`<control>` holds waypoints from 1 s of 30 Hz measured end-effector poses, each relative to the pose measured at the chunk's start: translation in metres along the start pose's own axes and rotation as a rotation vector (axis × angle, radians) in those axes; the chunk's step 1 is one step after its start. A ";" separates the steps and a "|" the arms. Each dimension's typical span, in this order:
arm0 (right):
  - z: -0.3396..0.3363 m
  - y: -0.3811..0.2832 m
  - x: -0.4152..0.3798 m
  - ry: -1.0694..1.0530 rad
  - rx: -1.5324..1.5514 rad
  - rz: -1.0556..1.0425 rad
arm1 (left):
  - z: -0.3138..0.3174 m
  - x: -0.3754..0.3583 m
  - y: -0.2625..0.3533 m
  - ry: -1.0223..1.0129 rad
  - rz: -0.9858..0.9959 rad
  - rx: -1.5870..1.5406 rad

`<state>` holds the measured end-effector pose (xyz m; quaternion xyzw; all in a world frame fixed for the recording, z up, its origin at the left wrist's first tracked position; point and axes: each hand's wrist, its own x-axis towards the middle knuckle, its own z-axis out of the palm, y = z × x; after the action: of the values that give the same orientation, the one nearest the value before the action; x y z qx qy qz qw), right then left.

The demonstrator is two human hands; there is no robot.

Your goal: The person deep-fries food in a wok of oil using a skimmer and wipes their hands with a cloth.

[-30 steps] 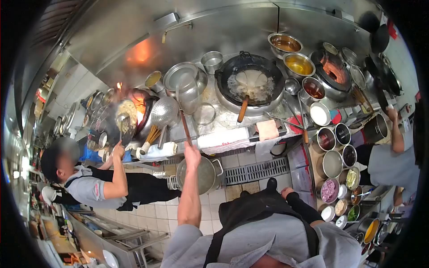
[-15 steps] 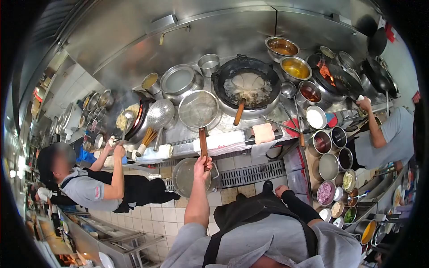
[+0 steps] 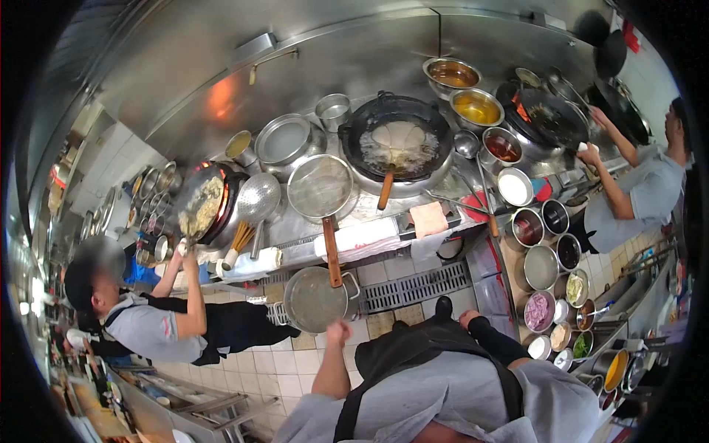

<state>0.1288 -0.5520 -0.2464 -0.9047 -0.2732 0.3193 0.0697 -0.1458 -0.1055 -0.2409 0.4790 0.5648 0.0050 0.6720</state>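
My left hand hangs in front of my body with its fingers curled, a little below the wooden handle of a mesh strainer and not touching it. The strainer rests on the steel counter, its handle sticking out over the front edge. Beneath that handle is a large pot. At my right side, near my apron, my right hand is curled; nothing shows in it. Ahead, a wok holds bubbling liquid and a wooden-handled strainer.
A co-worker at the left holds a wok of food. Another person works at a wok on the right. Metal bowls of ingredients stand at the right, beside a folded cloth on the counter edge.
My left hand has let go of the strainer's handle and dropped back toward my body. The left co-worker's wok is now tilted; the right person leans further into view with both hands visible.
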 end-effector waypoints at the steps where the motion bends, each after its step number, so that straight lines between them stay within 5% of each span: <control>1: 0.025 0.014 0.015 0.021 0.040 0.055 | -0.009 -0.005 -0.050 -0.010 -0.041 0.047; 6: 0.008 -0.003 0.022 -0.185 0.049 0.186 | -0.027 -0.090 -0.189 -0.142 0.069 0.969; 17: -0.045 -0.080 0.050 -0.261 -0.145 -0.001 | -0.060 -0.114 -0.275 -0.099 0.175 1.355; 18: -0.035 -0.080 0.063 -0.262 -0.163 -0.038 | -0.065 -0.148 -0.210 -0.202 0.247 1.319; 21: -0.017 -0.093 0.095 -0.344 -0.377 -0.281 | -0.058 -0.125 -0.185 0.185 -0.209 -0.025; 24: -0.044 -0.136 0.082 -0.358 -0.225 -0.247 | -0.050 -0.125 -0.162 0.276 -0.265 -0.235; 26: -0.031 -0.142 0.080 -0.207 -0.159 -0.268 | -0.047 -0.127 -0.158 0.215 -0.262 -0.182; 28: -0.040 -0.151 0.059 -0.273 0.127 -0.128 | -0.042 -0.135 -0.151 0.119 -0.147 0.032; 30: -0.043 -0.151 0.047 -0.342 0.276 -0.016 | -0.031 -0.166 -0.123 0.107 -0.288 0.031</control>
<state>0.1176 -0.3971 -0.1929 -0.8172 -0.2418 0.5018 0.1480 -0.2954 -0.2432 -0.1928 0.4024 0.6626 -0.0744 0.6272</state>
